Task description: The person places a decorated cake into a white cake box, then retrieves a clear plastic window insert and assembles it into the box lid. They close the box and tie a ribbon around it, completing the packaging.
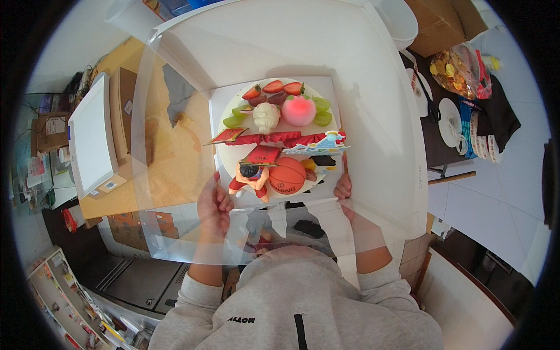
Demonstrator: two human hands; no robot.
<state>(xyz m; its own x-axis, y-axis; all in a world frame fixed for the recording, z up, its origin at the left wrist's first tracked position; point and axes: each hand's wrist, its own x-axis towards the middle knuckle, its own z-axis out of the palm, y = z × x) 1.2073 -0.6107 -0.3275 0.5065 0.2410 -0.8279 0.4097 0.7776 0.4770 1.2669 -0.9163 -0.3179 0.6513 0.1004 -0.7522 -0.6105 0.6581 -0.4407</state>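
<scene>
A round white cake stands on a white board within a tall cake box wall with a clear plastic panel. On the cake are cut strawberries, green grape pieces, a pink peach shape, an old-man figurine, a red ribbon strip, a dark-haired figurine and a toy basketball. My left hand, seen through the panel, has curled fingers at the board's left front edge. My right hand is curled at its right front edge. What they grip is unclear.
A yellow-brown table lies left, bearing a white-topped box and a grey cloth. On a dark surface at right are ribbon spools, black scissors and a bag of gold coins. A cardboard box stands behind.
</scene>
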